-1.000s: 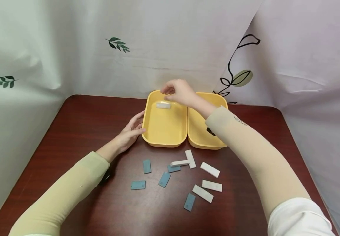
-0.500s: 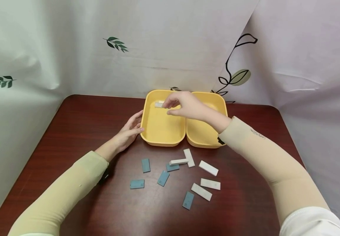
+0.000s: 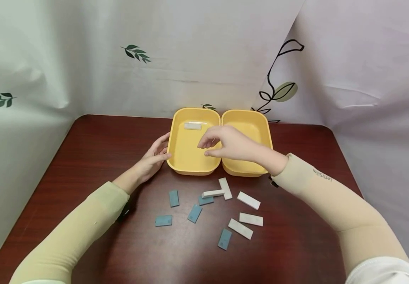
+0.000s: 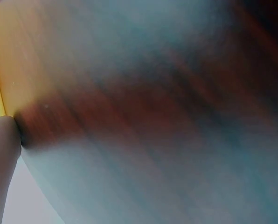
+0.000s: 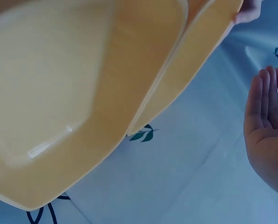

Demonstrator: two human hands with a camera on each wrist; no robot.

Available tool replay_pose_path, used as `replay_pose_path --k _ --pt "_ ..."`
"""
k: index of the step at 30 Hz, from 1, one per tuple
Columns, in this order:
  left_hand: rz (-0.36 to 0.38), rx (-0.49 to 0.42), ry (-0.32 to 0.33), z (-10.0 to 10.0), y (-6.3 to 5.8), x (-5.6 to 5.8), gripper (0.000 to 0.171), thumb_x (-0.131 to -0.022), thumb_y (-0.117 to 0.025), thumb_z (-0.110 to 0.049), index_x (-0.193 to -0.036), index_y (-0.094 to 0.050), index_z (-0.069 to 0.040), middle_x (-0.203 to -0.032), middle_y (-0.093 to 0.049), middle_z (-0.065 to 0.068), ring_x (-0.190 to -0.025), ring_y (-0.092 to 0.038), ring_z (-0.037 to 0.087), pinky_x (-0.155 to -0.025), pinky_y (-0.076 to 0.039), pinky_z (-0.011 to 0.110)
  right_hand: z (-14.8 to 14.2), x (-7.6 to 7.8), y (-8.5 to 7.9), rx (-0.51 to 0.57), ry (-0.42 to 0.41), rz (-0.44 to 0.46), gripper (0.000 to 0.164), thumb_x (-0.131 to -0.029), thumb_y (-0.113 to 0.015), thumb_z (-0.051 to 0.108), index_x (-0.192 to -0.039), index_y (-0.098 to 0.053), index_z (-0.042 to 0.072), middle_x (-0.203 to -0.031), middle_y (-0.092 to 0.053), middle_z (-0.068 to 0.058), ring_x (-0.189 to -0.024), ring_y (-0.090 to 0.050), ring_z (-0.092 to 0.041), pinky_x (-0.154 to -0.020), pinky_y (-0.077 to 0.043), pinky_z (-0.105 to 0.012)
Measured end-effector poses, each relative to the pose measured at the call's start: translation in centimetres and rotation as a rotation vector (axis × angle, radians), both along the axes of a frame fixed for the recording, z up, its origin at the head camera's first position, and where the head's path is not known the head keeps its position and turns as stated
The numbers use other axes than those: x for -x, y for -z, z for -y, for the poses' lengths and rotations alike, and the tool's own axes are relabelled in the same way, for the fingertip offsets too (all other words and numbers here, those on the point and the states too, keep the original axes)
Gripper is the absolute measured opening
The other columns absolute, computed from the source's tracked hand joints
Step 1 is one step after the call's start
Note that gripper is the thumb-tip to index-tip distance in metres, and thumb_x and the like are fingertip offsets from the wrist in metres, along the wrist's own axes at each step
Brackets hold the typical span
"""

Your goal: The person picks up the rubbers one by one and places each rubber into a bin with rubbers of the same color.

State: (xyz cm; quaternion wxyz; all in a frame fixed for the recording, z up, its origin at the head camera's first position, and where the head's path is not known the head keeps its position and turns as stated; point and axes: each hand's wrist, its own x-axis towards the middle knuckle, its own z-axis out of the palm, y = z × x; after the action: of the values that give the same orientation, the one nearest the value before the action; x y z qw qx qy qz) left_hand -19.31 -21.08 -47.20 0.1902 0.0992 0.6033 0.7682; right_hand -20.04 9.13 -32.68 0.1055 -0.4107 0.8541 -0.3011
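Note:
In the head view two yellow trays stand side by side at the back of the table. My left hand (image 3: pixel 150 162) holds the left tray (image 3: pixel 194 172) at its left side, thumb at the rim and fingers along the outer wall; the thumb (image 4: pixel 1 161) also shows in the left wrist view. A white block (image 3: pixel 192 126) lies inside that tray near its far wall. Above the inner edges of the trays hovers my right hand (image 3: pixel 227 144), fingers loosely bent with nothing between them. The right tray (image 3: pixel 245 173) is partly covered by this hand and forearm.
Several white blocks (image 3: pixel 248 200) and several flat blue pieces (image 3: pixel 195 213) are scattered on the dark red table (image 3: pixel 119 136) in front of the trays. One white block (image 3: pixel 213 193) rests across a blue piece. A pale patterned curtain (image 3: pixel 176 59) hangs behind the table.
My right hand has come back from the far end of the left tray, moving nearer and slightly right. The left hand stays at the left tray. The scattered pieces keep their arrangement.

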Motion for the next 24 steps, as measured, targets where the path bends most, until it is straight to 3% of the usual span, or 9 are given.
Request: replay_pose_path --k 10,17,24 --pt "-0.002 0.001 -0.003 0.0 0.0 0.1 0.082 -0.102 -0.046 0.008 -0.172 -0.012 -0.018 -0.172 -0.021 0.021 -0.141 -0.044 0.014 -0.109 -0.042 0.017 -1.2 -2.0 1.6 -0.016 -0.063 -0.01 0.016 -0.092 -0.08 0.005 -0.107 -0.08 0.007 -0.104 -0.077 -0.002 -0.094 -0.072 -0.016 -0.088 -0.061 -0.035" --pt "0.004 -0.012 -0.006 -0.1 0.1 0.0 0.082 -0.102 -0.047 0.008 -0.172 -0.012 -0.017 -0.172 -0.02 0.022 -0.139 -0.045 0.013 -0.109 -0.042 0.017 -2.0 -3.3 3.4 0.006 -0.096 0.048 0.017 -0.091 -0.082 0.002 -0.107 -0.079 0.004 -0.102 -0.076 -0.006 -0.091 -0.073 -0.019 -0.085 -0.062 -0.034" --pt "0.013 -0.015 -0.003 0.0 0.0 0.0 0.083 -0.101 -0.048 0.006 -0.172 -0.012 -0.018 -0.172 -0.02 0.021 -0.139 -0.046 0.013 -0.109 -0.042 0.016 -2.3 -4.4 4.6 -0.002 -0.096 0.087 0.02 -0.09 -0.082 0.001 -0.11 -0.079 0.005 -0.103 -0.076 -0.003 -0.092 -0.072 -0.015 -0.084 -0.062 -0.029"
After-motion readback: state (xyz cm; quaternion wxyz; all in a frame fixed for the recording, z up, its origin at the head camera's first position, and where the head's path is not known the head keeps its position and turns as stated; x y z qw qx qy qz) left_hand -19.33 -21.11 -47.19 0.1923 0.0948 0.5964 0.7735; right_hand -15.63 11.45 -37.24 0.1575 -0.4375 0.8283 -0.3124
